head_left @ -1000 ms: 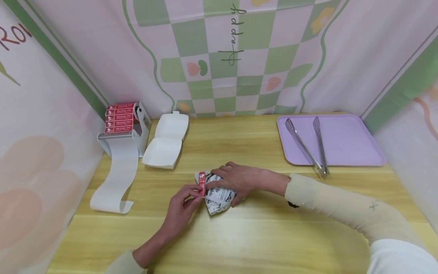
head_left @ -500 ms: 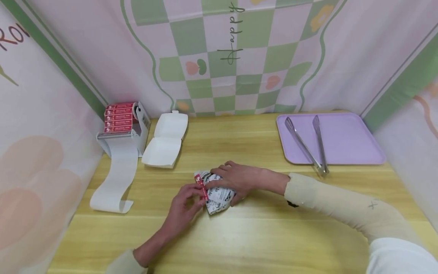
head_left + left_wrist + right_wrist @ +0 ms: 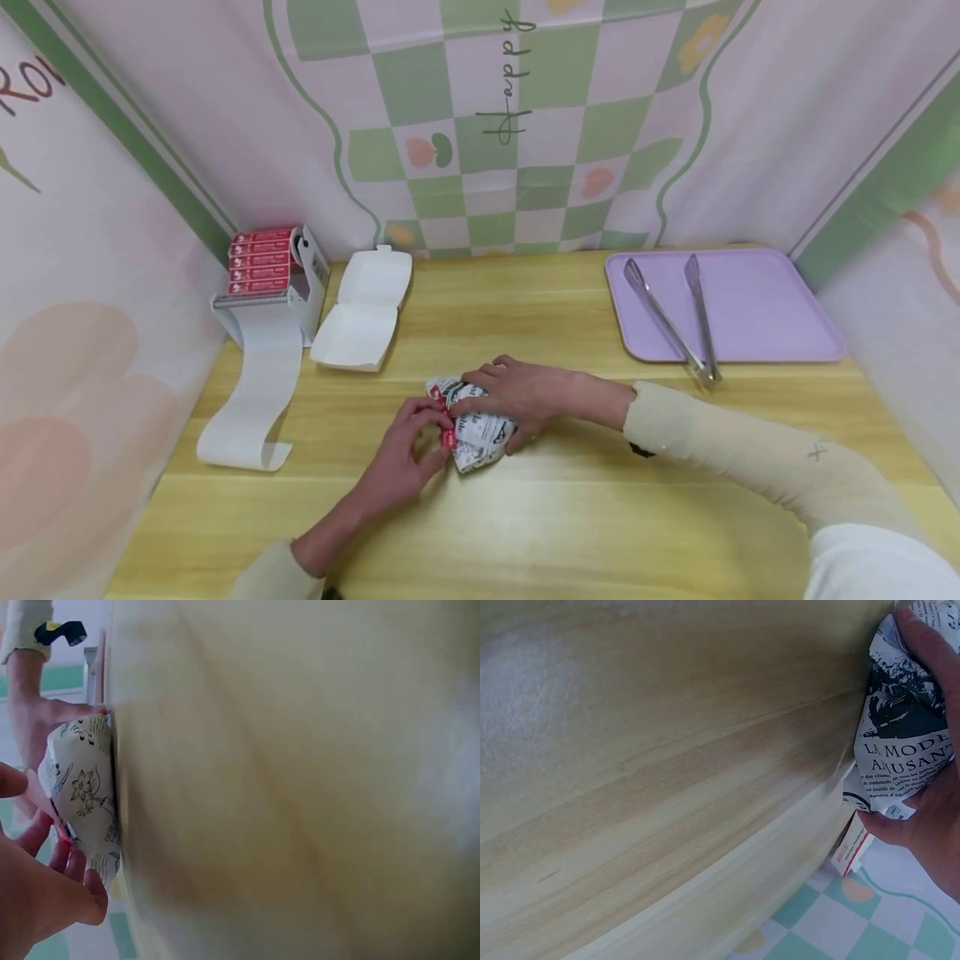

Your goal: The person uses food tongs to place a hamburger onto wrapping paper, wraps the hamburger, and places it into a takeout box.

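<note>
A paper-wrapped package (image 3: 486, 432), printed in black and white, is seen resting on the wood-grain table (image 3: 585, 525) between two hands. A red label (image 3: 448, 437) is touched along its left edge by the bent fingers of the left hand (image 3: 397, 454), whose thumb is held apart from them. The package is gripped from above by the right hand (image 3: 528, 398), thumb and fingers spread around it. Beyond, an opened white box (image 3: 356, 335) is set beside a label dispenser (image 3: 313, 287); at right, metal tongs (image 3: 667, 319) are laid partly over a purple tray (image 3: 772, 308).
</note>
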Demonstrator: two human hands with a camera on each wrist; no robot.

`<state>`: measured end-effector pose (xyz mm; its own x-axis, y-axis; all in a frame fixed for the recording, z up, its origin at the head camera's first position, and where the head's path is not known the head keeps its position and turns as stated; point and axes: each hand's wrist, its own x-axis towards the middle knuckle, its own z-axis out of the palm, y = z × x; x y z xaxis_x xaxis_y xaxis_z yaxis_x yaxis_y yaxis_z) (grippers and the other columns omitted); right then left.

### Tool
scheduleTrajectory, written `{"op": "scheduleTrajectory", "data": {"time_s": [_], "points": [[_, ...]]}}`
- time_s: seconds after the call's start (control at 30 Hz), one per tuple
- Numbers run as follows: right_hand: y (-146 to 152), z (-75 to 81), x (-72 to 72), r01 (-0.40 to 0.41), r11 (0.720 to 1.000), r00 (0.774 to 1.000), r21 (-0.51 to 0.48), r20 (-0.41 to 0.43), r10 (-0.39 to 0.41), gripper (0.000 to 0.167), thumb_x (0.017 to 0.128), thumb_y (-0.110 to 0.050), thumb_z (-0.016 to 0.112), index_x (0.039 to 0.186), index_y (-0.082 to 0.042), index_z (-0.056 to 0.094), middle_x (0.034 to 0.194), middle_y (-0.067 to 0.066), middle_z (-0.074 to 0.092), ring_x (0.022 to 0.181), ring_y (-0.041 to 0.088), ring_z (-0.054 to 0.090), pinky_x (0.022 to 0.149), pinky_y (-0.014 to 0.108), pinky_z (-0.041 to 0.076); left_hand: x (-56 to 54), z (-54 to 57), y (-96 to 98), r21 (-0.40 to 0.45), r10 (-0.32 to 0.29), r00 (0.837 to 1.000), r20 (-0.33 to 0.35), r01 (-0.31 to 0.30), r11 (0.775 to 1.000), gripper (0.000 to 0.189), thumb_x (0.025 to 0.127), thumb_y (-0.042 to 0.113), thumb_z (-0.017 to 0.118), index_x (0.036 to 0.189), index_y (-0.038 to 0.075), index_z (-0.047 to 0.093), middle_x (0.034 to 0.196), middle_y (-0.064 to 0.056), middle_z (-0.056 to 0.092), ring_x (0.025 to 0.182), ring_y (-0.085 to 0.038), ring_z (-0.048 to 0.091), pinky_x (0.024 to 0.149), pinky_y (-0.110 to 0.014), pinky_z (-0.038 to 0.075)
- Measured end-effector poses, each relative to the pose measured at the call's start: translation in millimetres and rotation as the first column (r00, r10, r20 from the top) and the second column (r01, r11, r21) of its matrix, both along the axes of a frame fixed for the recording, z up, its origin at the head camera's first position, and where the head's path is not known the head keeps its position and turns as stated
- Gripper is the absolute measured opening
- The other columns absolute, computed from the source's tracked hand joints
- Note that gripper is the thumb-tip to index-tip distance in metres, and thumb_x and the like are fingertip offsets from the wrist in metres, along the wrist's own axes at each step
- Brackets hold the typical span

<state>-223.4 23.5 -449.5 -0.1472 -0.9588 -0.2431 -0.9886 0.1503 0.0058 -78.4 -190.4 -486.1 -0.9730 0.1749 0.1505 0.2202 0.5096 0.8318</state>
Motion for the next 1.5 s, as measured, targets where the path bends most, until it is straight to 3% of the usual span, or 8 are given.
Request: {"op": "scheduleTrajectory", "data": {"time_s": [0.2,0.4,0.57,0.73,0.83,1.03,1.27,1.5], "points": [[2,0.3,1.1,0.006,1.000,1.000,-0.012,0.003,-0.006,0.096,0.076,-0.064,0.077,0.154,-0.036,0.029,0.156,0.012,0.037,0.138,0.033,0.045,0.112,0.056,0.038,-0.1,3.6,1.7,-0.032,-0.002,1.000,0.002,0.002,0.999,0.030,0.084,-0.001,0.067,0.107,0.018,0.069,0.130,0.001,0.051,0.125,-0.017,0.050,0.110,-0.047,0.044],[4,0.7,2.8,0.001,1.000,1.000,-0.021,-0.014,-0.001,0.095,0.076,-0.065,0.075,0.154,-0.036,0.030,0.156,0.012,0.038,0.138,0.032,0.045,0.112,0.056,0.039,-6.4,0.5,8.1,-0.159,0.086,0.996,-0.014,-0.088,0.983,0.033,0.084,0.018,0.081,0.109,0.019,0.060,0.120,0.004,0.053,0.115,-0.014,0.053,0.103,-0.039,0.049],[5,0.8,5.9,0.005,1.000,1.000,-0.022,-0.012,-0.005,0.096,0.076,-0.064,0.075,0.154,-0.034,0.029,0.156,0.013,0.037,0.138,0.032,0.045,0.111,0.056,0.040,-4.3,3.8,12.0,-0.282,0.129,0.992,-0.002,-0.124,0.952,0.067,0.084,0.031,0.081,0.138,0.008,0.049,0.142,-0.009,0.049,0.134,-0.028,0.047,0.115,-0.049,0.040],[5,1.9,8.3,0.005,1.000,1.000,-0.018,-0.019,-0.005,0.101,0.077,-0.063,0.076,0.157,-0.030,0.024,0.156,0.011,0.038,0.139,0.030,0.045,0.111,0.054,0.041,-2.4,3.6,14.0,-0.380,0.054,0.999,0.007,-0.047,0.924,0.084,0.091,0.035,0.072,0.155,0.001,0.030,0.161,-0.018,0.032,0.148,-0.035,0.033,0.120,-0.050,0.032],[5,2.5,9.6,0.003,0.999,1.000,-0.036,-0.014,-0.004,0.104,0.076,-0.063,0.077,0.157,-0.026,0.023,0.156,0.012,0.039,0.138,0.030,0.045,0.110,0.054,0.041,-3.4,2.1,15.3,-0.442,0.001,1.000,0.011,0.004,0.897,0.084,0.096,0.034,0.065,0.156,-0.003,0.021,0.163,-0.022,0.024,0.149,-0.036,0.029,0.120,-0.050,0.030],[7,1.6,8.3,0.005,0.997,1.000,-0.083,-0.015,-0.006,0.105,0.075,-0.060,0.079,0.156,-0.024,0.024,0.152,0.013,0.042,0.136,0.030,0.047,0.108,0.053,0.043,-8.2,2.3,17.5,-0.597,-0.046,0.998,0.044,0.063,0.800,0.082,0.102,0.040,0.051,0.157,-0.005,0.010,0.165,-0.022,0.017,0.153,-0.032,0.022,0.117,-0.057,0.031],[6,-0.3,4.1,-0.034,0.990,0.999,-0.140,-0.013,0.032,0.102,0.075,-0.056,0.080,0.155,-0.023,0.027,0.143,0.012,0.049,0.128,0.027,0.052,0.108,0.047,0.044,-12.7,6.9,13.4,-0.545,-0.043,0.995,0.085,0.083,0.834,0.084,0.101,0.040,0.055,0.158,-0.002,0.009,0.165,-0.020,0.020,0.149,-0.032,0.031,0.115,-0.059,0.032],[4,-2.2,-0.3,-0.021,0.991,1.000,-0.130,0.020,0.024,0.102,0.075,-0.054,0.081,0.155,-0.024,0.027,0.143,0.011,0.049,0.130,0.027,0.050,0.111,0.048,0.042,-20.6,3.3,11.7,-0.563,-0.063,0.996,0.065,0.089,0.821,0.084,0.099,0.043,0.057,0.155,-0.005,0.017,0.158,-0.024,0.032,0.143,-0.038,0.038,0.114,-0.056,0.037]]}}
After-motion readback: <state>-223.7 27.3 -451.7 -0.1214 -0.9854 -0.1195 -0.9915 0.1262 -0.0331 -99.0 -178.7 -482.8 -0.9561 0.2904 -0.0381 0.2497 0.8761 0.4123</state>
